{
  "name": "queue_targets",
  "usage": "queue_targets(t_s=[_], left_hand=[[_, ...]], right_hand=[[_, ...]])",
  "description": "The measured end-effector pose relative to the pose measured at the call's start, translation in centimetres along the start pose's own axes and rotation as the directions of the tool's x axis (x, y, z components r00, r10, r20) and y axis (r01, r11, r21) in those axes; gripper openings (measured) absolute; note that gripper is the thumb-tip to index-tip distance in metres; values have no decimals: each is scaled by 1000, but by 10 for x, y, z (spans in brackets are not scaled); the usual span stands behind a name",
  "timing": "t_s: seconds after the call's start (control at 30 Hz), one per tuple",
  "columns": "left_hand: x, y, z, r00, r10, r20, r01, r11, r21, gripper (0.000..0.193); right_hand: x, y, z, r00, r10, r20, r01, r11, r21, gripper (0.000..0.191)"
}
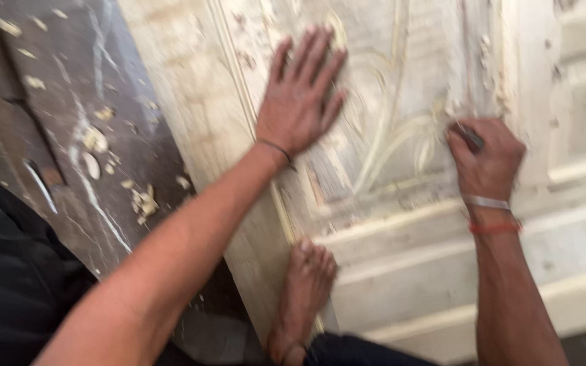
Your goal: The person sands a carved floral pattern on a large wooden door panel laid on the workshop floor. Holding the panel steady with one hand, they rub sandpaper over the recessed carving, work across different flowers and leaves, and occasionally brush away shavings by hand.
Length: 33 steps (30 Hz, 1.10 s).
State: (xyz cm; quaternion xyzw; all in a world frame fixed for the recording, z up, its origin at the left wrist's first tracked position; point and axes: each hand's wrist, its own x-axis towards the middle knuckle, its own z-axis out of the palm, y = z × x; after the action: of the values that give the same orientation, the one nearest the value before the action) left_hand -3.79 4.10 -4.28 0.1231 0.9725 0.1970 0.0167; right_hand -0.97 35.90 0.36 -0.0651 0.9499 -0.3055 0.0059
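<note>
The right hand [486,157] is curled into a fist around a small dark tool [468,135], of which only a short stub shows above the thumb and forefinger (the picture is blurred, so its kind cannot be told). What shows of the tool runs up and to the left, toward the carved leaf-like lines [401,135] cut into the pale wooden door panel [401,224]. The fist rests against the panel at the right edge of that carving. On this wrist sit a silver bangle [486,202] and, just below it, a red thread [495,228].

The left hand [300,95] grips nothing: it lies flat on the panel with fingers spread, pointing up and slightly right, well to the left of the right hand. A thin dark band [276,148] circles its wrist.

The panel lies flat, its long axis running from the lower part of the view upward, leaning a little to the left, with raised mouldings crossing its lower part. A bare foot [304,291] rests on its near left edge. To the left is a dark stone floor [69,102] strewn with pale wood chips [142,201].
</note>
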Motion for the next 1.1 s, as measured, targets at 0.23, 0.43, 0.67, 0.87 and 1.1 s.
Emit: queue_targets(t_s=[0.23,0.43,0.67,0.87,1.1], left_hand=[[-4,-3,6,998,21,-51,-21,1000,3,59],[-3,-5,6,999,24,-48,-24,1000,2,59],[-4,-4,5,999,25,-29,-24,1000,8,59],[-3,-6,6,999,25,-45,-24,1000,14,58],[-4,-6,4,998,29,-64,-29,1000,1,57]], right_hand=[[-3,3,5,999,-34,-12,33,998,-60,12],[-2,6,5,1000,-7,10,8,997,-75,11],[-8,6,5,1000,-25,10,26,998,-55,11],[-6,8,11,998,-46,-46,44,997,-62,11],[-7,5,8,999,28,-43,-27,999,27,7]])
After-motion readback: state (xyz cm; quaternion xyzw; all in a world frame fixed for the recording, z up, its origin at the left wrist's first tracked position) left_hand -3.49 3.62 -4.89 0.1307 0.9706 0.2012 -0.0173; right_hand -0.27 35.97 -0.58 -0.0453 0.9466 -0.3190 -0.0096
